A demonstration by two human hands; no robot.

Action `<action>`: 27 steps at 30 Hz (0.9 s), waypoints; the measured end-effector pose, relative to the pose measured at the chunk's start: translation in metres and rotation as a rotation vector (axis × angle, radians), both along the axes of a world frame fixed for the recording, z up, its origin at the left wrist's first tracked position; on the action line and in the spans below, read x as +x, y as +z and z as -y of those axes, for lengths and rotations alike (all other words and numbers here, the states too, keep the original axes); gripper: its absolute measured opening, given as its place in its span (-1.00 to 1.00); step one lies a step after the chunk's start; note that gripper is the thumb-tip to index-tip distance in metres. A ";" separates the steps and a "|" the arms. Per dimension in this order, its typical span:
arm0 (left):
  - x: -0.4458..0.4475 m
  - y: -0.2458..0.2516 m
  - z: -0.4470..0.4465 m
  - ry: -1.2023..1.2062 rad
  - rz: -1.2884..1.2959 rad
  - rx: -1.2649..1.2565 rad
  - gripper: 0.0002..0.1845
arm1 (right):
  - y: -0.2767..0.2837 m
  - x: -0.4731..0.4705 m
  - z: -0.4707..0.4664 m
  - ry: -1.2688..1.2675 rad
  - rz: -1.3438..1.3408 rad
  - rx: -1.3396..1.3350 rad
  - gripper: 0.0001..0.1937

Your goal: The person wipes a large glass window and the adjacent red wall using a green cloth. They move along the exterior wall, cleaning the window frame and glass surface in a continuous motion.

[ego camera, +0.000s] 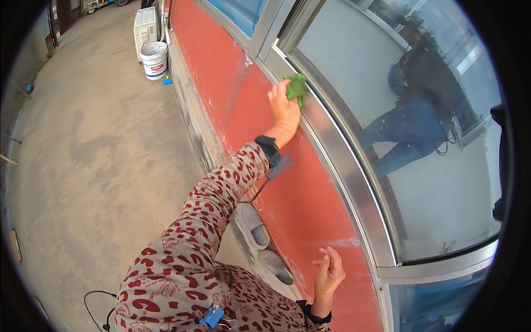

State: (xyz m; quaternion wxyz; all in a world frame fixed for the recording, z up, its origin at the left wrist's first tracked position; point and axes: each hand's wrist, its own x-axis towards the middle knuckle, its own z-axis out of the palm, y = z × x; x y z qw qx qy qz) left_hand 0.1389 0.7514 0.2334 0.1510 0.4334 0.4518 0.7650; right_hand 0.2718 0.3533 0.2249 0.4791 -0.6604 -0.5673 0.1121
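Observation:
My left hand [285, 108] is raised to the window and grips a crumpled green cloth or scrubber [296, 88], slightly blurred, against the lower rail of the metal window frame [332, 143]. A black band circles that wrist. My right hand [329, 272] is lower down, in front of the red wall [296, 199]; its fingers are loosely curled and apart, with nothing in them. The large window pane [344, 66] reflects a person in blue trousers. A blue clip [212, 316] is fastened to my patterned top.
Grey slippers [254, 224] rest along the foot of the wall. Farther off, a white bucket [154, 62] stands by a white appliance unit [145, 27], with a small blue object [167, 79] beside it. Concrete ground [108, 166] stretches to the left.

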 end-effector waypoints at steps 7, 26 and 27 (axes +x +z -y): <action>0.046 0.003 0.195 -1.146 0.053 0.055 -0.59 | 0.012 -0.008 -0.003 0.161 0.077 -0.008 -0.79; -0.030 -0.033 0.321 -1.743 0.996 -0.445 -0.51 | 0.000 0.061 0.097 0.163 -0.223 -0.052 -0.76; -0.031 -0.036 0.329 -1.743 1.009 -0.480 -0.52 | -0.001 0.059 0.091 0.200 -0.253 -0.094 -0.71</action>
